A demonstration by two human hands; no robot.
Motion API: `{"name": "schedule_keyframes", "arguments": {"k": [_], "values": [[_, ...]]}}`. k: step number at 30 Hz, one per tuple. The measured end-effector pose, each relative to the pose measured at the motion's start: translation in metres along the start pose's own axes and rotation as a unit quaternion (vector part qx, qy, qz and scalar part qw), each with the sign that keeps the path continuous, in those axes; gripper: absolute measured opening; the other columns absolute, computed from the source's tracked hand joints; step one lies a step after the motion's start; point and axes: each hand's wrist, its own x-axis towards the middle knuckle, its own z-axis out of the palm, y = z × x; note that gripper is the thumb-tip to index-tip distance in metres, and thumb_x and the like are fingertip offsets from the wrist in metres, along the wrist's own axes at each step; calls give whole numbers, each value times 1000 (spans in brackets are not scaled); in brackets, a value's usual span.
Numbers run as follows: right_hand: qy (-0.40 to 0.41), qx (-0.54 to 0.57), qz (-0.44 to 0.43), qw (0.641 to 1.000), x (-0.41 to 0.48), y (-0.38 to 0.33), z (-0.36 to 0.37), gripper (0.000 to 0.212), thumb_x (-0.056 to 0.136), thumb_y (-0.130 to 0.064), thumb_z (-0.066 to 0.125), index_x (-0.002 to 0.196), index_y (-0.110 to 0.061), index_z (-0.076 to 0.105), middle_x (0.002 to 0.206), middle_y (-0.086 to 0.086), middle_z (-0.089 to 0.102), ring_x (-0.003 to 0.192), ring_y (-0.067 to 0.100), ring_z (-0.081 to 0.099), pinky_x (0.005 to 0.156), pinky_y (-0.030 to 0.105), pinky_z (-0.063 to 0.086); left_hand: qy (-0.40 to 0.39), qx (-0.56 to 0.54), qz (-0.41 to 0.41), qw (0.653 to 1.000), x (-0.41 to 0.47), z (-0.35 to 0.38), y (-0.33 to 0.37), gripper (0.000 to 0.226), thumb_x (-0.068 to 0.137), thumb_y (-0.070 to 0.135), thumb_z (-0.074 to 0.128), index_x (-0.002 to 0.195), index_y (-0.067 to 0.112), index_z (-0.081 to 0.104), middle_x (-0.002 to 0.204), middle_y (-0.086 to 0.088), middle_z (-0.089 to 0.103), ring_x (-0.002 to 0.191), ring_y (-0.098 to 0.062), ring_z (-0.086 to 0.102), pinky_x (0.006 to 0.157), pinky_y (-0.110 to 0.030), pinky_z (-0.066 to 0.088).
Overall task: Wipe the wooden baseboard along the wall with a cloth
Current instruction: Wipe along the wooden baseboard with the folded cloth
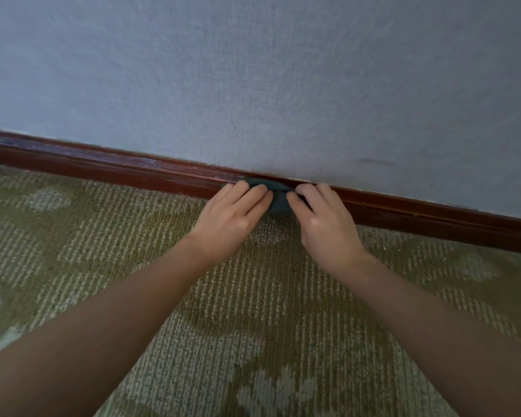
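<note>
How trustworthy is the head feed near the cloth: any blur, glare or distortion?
Head view: dim, flat light and soft throughout; the baseboard bows from wide-angle distortion, with pale sheen along its top at frame left; the dark cloth, held by the left hand and right hand, shows almost no detail.

The baseboard (103, 168) is of dark red-brown wood with a lacquered, rather glossy finish. Toward 9 o'clock its top edge looks scuffed and dull, with pale bluish streaks; toward 3 o'clock the surface is smoother and more even. The cloth (278, 200), a little above the centre, is a soft, matt fabric of dark teal. At 12 o'clock the wall (253, 70) is matt blue-grey with a fine woven texture. At 6 o'clock the carpet (253, 311) is rough, ribbed pile, olive and pale, without shine.
</note>
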Motion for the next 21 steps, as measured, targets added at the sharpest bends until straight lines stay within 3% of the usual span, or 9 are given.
{"name": "schedule_keyframes", "arguments": {"k": [3,7,11,14,18,21], "values": [[4,-12,-13,1000,5,6,2,34,62,15,72,94,11,66,87,21,64,72,34,60,63,36,50,-9,8,7,1000,7,-1,-4,35,81,-3,39,101,-6,67,97,-17,67,76,-29,61,64,-33,42],[-1,-3,6,1000,5,3,7,36,60,16,74,95,11,66,86,21,64,72,34,61,63,35,50,-4,-18,-3,1000,9,3,-4,34,81,-5,39,97,-7,68,93,-19,67,81,-26,48,60,-32,47],[-2,1,1,1000,7,3,2,33,60,16,72,92,11,67,82,21,63,70,33,60,63,35,50,-34,8,53,998,11,-2,-12,36,80,-4,37,96,-6,69,92,-18,67,73,-28,62,62,-32,50],[-10,-20,-38,999,12,2,-1,21,63,11,68,84,10,69,77,19,62,68,31,60,60,32,49,-41,34,91,994,9,-6,-20,36,82,-5,36,95,-7,69,85,-16,66,68,-27,61,63,-32,52],[4,-13,-58,998,23,-9,4,17,55,10,78,65,4,67,68,15,60,63,28,59,57,30,47,-39,38,106,993,6,-9,-29,31,85,-3,40,87,-7,70,77,-14,65,64,-26,60,59,-32,51],[7,-13,-68,998,21,-6,5,20,55,11,79,71,7,69,67,16,60,62,27,60,56,30,47,-27,27,104,994,6,-7,-30,31,86,-2,40,86,-7,70,79,-15,66,65,-27,61,60,-31,53]]}}
